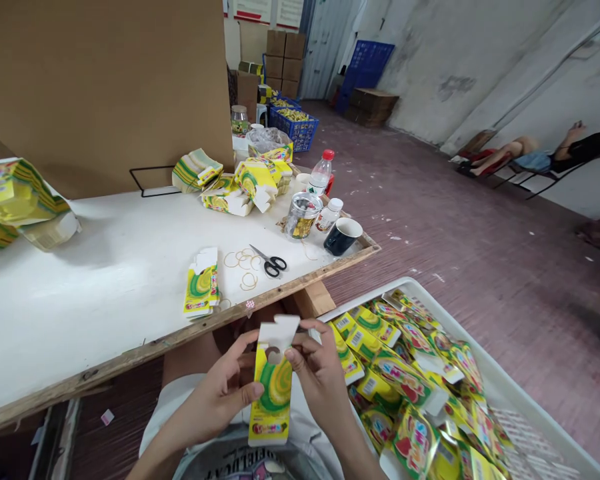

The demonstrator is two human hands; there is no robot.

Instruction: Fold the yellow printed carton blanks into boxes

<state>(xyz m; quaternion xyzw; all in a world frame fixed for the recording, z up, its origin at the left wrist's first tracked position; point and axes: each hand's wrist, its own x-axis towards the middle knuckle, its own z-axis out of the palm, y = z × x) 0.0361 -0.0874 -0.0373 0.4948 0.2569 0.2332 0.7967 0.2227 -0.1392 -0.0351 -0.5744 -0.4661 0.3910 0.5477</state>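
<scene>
A yellow and green printed carton [273, 393] is held upright over my lap, its white top flap raised. My left hand [230, 387] grips its left edge, thumb on the front face. On the other side, my right hand [320, 367] pinches the carton near the top flap, thumb in front and fingers behind. A small stack of flat cartons [201, 283] lies on the white table [110, 267] ahead. To the right of my lap, a white tray [530, 393] holds many filled-looking cartons and foil packs.
Scissors [270, 261] and several rubber bands [243, 259] lie near the table's wooden edge. A dark mug [343, 237], a clear jar [301, 217] and bottles stand at the corner. Carton bundles [250, 183] sit behind. A person [565, 153] reclines at the far right.
</scene>
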